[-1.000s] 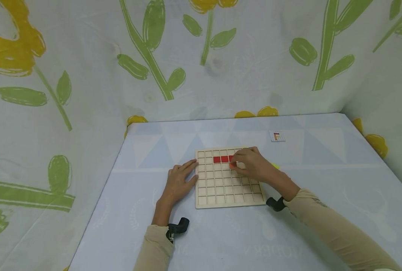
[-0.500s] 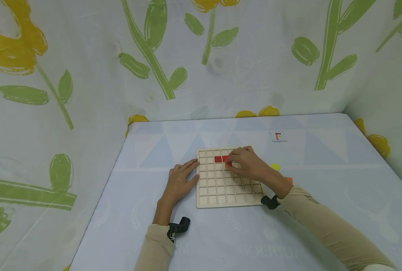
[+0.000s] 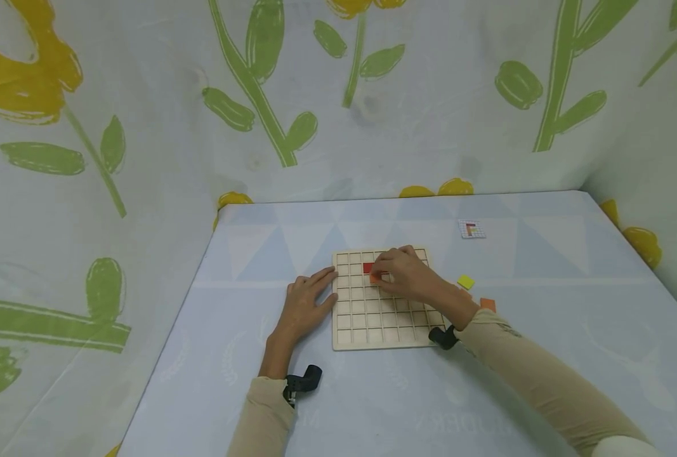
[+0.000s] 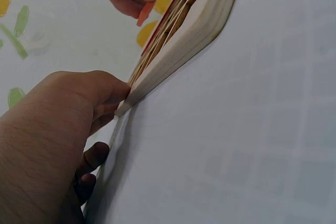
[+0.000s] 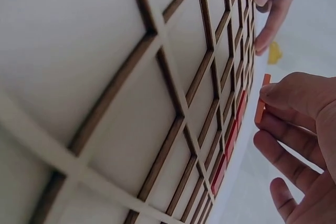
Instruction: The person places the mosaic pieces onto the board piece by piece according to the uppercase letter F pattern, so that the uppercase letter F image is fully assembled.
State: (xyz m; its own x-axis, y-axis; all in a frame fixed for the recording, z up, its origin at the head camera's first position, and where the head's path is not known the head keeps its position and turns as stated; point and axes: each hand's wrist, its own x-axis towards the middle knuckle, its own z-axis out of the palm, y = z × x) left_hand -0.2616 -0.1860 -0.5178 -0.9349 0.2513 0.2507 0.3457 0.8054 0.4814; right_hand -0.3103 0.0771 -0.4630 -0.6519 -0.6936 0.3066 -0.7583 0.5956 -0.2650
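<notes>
A light wooden grid board [image 3: 367,328] lies flat on the table, its small square cells framed by raised ridges. My right hand [image 3: 409,279] is over the upper part of the board and pinches a small square orange tile [image 5: 260,100] between thumb and fingertips. In the right wrist view the tile is held on edge, just off the grid. A row of red tiles [image 5: 229,140] sits in the cells near it; from the head most of that row is hidden by the hand. My left hand [image 3: 304,308] rests at the board's left edge, fingertips and thumb touching it.
To the right of the board lie a yellow tile [image 3: 466,281] and an orange tile [image 3: 488,304], with another orange one partly hidden by the right wrist. A small printed card [image 3: 472,229] with a coloured grid pattern lies farther back. A flower-patterned cloth [image 3: 429,127] hangs behind the table.
My right hand has moved left along the red row with the orange tile, covering more of it. Loose tiles at the right have come into view. The left hand stays at the edge.
</notes>
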